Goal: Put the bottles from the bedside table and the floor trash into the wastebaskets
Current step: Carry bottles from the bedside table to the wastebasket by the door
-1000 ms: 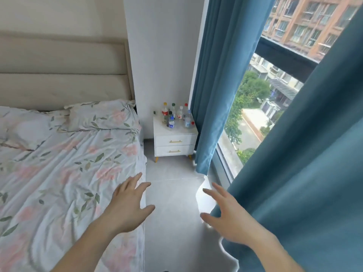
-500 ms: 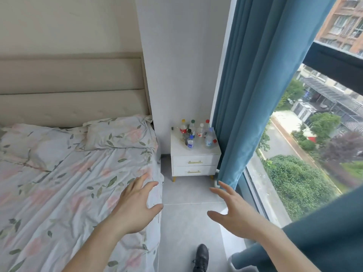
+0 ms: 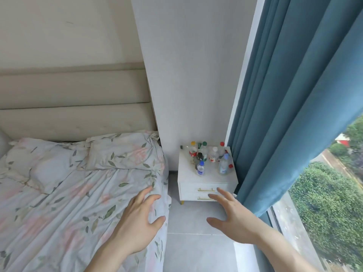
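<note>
Several plastic bottles with coloured caps stand clustered on a white bedside table with two gold-handled drawers, ahead between the bed and the curtain. A small blue-capped bottle is nearest the table's front. My left hand hovers with fingers spread over the bed's corner and holds nothing. My right hand is spread and empty in front of the table's drawers, well short of the bottles. No wastebasket and no floor trash are in view.
A bed with floral sheets and pillows fills the left. A grey tiled floor strip runs between bed and window. Blue curtains hang on the right beside a floor-length window. A white wall column stands behind the table.
The view has moved closer to the bedside table, which now looks larger. Both hands stay spread and empty, the right one now in front of the drawers. The shoe seen earlier is out of view.
</note>
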The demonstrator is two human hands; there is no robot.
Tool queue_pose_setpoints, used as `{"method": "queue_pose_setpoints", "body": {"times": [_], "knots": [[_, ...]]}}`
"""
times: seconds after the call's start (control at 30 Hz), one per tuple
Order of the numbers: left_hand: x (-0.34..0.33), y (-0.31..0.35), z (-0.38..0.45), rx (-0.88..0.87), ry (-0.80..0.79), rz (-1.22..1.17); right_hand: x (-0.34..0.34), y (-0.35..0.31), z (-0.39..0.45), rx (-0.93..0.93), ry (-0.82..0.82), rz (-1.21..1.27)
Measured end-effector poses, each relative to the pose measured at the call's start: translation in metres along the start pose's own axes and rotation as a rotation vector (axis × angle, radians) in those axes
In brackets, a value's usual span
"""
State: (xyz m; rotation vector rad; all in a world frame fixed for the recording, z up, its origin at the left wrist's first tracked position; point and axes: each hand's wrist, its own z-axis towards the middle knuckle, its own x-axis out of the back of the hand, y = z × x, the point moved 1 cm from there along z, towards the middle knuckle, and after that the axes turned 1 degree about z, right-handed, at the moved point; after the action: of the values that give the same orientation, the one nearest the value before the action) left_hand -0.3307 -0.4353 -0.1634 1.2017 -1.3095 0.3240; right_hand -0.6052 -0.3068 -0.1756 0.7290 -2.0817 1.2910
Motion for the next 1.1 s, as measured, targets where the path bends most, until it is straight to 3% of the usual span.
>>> {"method": "queue_pose_setpoints", "body": {"times": [0.23,0.7,0.9,1.1], "knots": [[0.008,-0.024,0.114,0.015,-0.075,0.003,0.026,0.006,0.092,-0.063,-0.027,-0.004],[0.029,-0.021,0.347,-0.154,-0.281,0.046,0.075,0.036,0.226,-0.353,0.056,0.101],[0.001,0.001,0.419,-0.145,-0.363,0.085,0.102,0.095,0.286,-0.432,0.071,0.163],[-0.025,0.019,0.482,-0.063,-0.401,0.124,0.124,0.174,0.356,-0.5,-0.023,0.184]]}}
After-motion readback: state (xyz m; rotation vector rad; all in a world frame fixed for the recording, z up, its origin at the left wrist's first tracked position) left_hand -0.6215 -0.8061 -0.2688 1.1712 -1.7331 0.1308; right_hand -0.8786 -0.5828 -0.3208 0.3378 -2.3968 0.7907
